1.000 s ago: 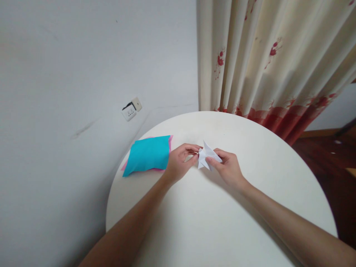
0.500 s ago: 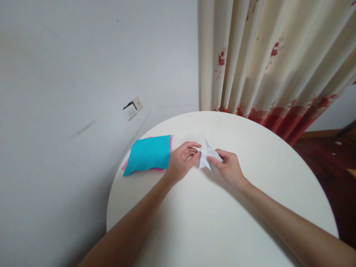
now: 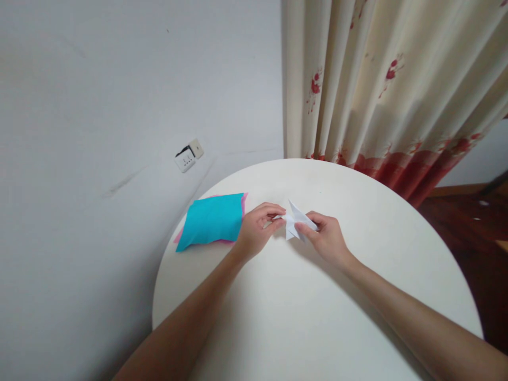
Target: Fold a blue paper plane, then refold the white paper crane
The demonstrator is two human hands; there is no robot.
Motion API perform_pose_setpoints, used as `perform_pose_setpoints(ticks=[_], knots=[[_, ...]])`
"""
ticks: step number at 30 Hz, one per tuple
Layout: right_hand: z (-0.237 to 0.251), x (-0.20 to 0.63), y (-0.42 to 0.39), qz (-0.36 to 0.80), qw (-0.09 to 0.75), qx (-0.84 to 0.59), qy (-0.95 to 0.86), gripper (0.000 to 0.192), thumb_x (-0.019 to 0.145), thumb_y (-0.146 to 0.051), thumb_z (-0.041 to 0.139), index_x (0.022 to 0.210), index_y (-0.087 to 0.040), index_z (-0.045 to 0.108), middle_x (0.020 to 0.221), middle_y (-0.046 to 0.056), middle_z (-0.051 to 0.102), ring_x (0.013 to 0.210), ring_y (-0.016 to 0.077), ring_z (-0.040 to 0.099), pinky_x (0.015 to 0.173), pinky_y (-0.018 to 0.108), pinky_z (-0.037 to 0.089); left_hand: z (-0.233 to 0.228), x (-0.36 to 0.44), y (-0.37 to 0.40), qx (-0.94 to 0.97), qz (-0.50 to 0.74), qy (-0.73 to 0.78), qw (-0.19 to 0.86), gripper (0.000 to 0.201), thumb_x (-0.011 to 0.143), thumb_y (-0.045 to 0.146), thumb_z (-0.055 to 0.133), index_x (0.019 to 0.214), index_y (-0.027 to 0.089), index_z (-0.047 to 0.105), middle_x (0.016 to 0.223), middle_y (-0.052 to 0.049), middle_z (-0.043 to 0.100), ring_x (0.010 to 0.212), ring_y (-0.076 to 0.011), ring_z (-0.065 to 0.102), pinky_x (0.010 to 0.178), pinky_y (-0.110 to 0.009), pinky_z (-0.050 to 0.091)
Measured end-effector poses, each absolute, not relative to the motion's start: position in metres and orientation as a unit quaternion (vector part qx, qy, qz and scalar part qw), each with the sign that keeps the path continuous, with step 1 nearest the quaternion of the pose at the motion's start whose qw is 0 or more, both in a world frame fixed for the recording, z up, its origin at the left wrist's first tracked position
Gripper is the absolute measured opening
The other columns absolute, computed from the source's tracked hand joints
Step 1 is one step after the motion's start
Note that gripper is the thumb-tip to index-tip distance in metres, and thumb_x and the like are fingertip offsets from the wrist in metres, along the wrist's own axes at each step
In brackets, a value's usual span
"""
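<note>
A small folded white paper figure (image 3: 291,226) with several pointed flaps is held just above the round white table. My right hand (image 3: 326,236) pinches its right side, thumb on the near face and fingers behind. From the left, my left hand (image 3: 260,227) has thumb and fingertips closed around a thin point of the same folded paper. One tall flap sticks up between the two hands. The fingertips behind the paper are hidden.
On the white table (image 3: 313,317), left of my left hand, lies a blue sheet (image 3: 212,219) on top of pink paper (image 3: 245,200). A white wall with a socket (image 3: 184,160) rises at the left. Behind the table hangs a cream and red curtain (image 3: 369,95).
My left fingertips have come together on the paper's left point, where they were more apart before. The upright flap leans slightly further left. My right hand keeps its grip.
</note>
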State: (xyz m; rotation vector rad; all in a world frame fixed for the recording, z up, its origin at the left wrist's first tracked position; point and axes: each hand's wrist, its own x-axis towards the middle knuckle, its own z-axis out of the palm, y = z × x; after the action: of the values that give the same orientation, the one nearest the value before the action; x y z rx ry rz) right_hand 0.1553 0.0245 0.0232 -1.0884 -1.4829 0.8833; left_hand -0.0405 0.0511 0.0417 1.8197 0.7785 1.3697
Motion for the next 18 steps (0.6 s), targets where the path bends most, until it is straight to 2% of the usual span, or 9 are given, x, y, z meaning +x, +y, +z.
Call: perform_pose_setpoints(ticks=[7, 13, 18], knots=[[0.022, 0.157, 0.024, 0.318, 0.515, -0.454, -0.654, 0.018, 0.084, -0.035, 0.067, 0.076, -0.018, 0.068, 0.075, 0.002, 0.062, 0.070, 0.0171, 0.054, 0.064, 0.029, 0.039, 0.046, -0.042, 0.052, 0.703, 0.528, 0.320, 0.353, 0.007, 0.075, 0.023, 0.079, 0.078, 0.018, 0.076, 0.097, -0.011, 0.073, 0.093, -0.0207, 0.070, 0.080, -0.033, 0.060], [0.021, 0.161, 0.025, 0.290, 0.514, -0.446, -0.673, 0.018, 0.086, -0.035, 0.067, 0.079, -0.018, 0.069, 0.077, 0.003, 0.063, 0.071, 0.0173, 0.055, 0.065, 0.029, 0.040, 0.050, -0.050, 0.053, 0.722, 0.470, 0.350, 0.367, 0.006, 0.075, 0.024, 0.079, 0.075, 0.018, 0.077, 0.101, -0.012, 0.076, 0.092, -0.0216, 0.071, 0.079, -0.032, 0.059], [0.020, 0.163, 0.027, 0.284, 0.516, -0.444, -0.675, 0.020, 0.087, -0.036, 0.067, 0.079, -0.018, 0.069, 0.077, 0.003, 0.064, 0.070, 0.0169, 0.055, 0.064, 0.029, 0.039, 0.047, -0.051, 0.054, 0.714, 0.459, 0.353, 0.393, 0.010, 0.073, 0.026, 0.081, 0.077, 0.017, 0.078, 0.102, -0.011, 0.076, 0.094, -0.0218, 0.072, 0.086, -0.033, 0.058]])
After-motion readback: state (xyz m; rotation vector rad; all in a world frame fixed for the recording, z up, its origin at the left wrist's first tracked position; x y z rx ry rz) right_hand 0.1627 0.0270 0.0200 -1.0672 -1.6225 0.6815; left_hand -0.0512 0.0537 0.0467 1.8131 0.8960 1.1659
